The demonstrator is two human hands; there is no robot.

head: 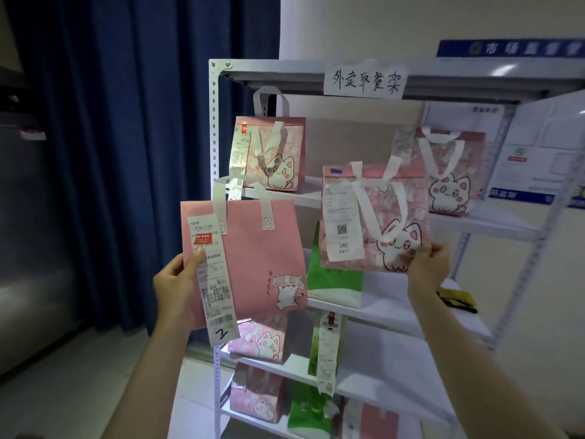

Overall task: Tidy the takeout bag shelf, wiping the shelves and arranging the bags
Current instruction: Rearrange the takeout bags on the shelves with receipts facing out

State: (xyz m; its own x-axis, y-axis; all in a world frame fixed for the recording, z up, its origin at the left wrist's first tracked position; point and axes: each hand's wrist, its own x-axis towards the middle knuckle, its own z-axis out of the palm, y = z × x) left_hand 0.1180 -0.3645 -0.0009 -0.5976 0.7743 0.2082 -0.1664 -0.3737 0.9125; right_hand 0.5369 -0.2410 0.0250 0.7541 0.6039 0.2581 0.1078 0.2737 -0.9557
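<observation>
My left hand [176,282] grips the left edge of a plain pink bag [256,258] with a long receipt, held up in front of the white metal shelf [214,128]. My right hand [429,267] pinches the lower right corner of a pink cat-print bag [375,201] bearing a receipt marked 046, held up level with the top tier. Two more pink cat bags stand on the top tier, one at the left [272,153] and one at the right [451,172].
A green bag [332,274] and a yellow-black cloth [457,299] sit on the second tier. Lower tiers hold more pink cat bags [259,340] and green bags [308,413]. A blue curtain [126,153] hangs left; posters cover the wall at right.
</observation>
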